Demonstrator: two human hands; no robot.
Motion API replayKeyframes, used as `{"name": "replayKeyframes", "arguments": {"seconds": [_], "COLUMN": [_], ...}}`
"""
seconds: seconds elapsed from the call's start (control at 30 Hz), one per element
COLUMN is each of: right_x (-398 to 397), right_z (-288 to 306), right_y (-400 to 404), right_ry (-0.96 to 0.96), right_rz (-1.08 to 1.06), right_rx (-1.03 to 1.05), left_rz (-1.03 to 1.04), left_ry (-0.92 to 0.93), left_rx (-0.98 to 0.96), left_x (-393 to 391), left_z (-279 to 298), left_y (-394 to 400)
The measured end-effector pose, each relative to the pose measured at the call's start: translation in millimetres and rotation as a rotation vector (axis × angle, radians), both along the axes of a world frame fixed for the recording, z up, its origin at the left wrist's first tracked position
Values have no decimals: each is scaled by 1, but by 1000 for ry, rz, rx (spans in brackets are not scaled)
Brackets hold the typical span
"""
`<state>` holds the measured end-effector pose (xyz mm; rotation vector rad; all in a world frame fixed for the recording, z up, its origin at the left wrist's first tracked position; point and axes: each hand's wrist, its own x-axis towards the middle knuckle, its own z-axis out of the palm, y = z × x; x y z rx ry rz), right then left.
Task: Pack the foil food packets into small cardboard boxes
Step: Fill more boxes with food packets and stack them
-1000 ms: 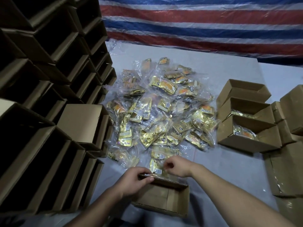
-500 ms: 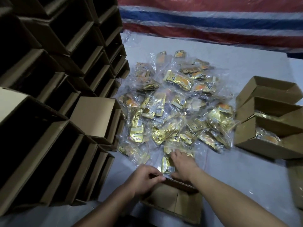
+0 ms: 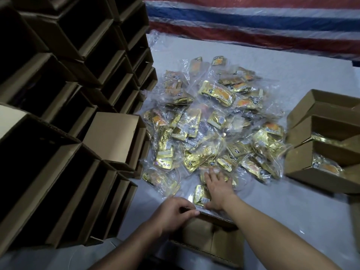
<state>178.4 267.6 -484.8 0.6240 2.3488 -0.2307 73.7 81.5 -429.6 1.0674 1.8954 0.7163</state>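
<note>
A heap of gold foil packets in clear plastic bags [image 3: 214,121] covers the middle of the white table. A small open cardboard box [image 3: 210,238] sits at the near edge. My left hand [image 3: 173,215] grips the box's far rim, fingers curled over it. My right hand [image 3: 218,188] lies flat, fingers stretched forward, on the nearest bagged packets at the heap's front edge. One packet [image 3: 200,195] lies just left of that hand, next to the box rim.
Stacked empty cardboard boxes [image 3: 58,114] on their sides wall off the whole left. Three open boxes [image 3: 319,152] stand at the right, two with foil packets inside. A red, white and blue striped tarp [image 3: 253,22] hangs behind the table.
My right hand has moved forward from the box rim onto the packets, its fingers now spread flat. My left hand keeps its hold on the box. The camera has shifted left and closer.
</note>
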Motion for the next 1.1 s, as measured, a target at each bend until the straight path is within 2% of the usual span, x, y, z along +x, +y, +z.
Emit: {"name": "replayKeyframes", "arguments": {"seconds": [0.17,0.23,0.33,0.43,0.57,0.7,0.87,1.1], "right_x": [12,20,27,26,20,20,26,42], "right_z": [5,8,9,7,0,-5,-13,-13], "right_y": [2,4,6,2,-5,-11,-25,-14], "right_ry": [119,234,376,378,240,210,167,162], "right_rz": [95,237,457,570,508,438,494,332], "right_rx": [66,104,30,-17,56,122,217,26], "left_rz": [-17,-8,0,4,12,28,0,-5], "left_ry": [-4,-10,-3,-7,2,-7,-18,-18], "left_rx": [-23,-29,-34,-40,-45,-55,-66,-58], "left_x": [-1,0,0,0,1,-2,-2,-1], "left_z": [2,2,2,1,2,4,3,7], "left_y": [1,1,1,1,-1,-2,-5,-4]}}
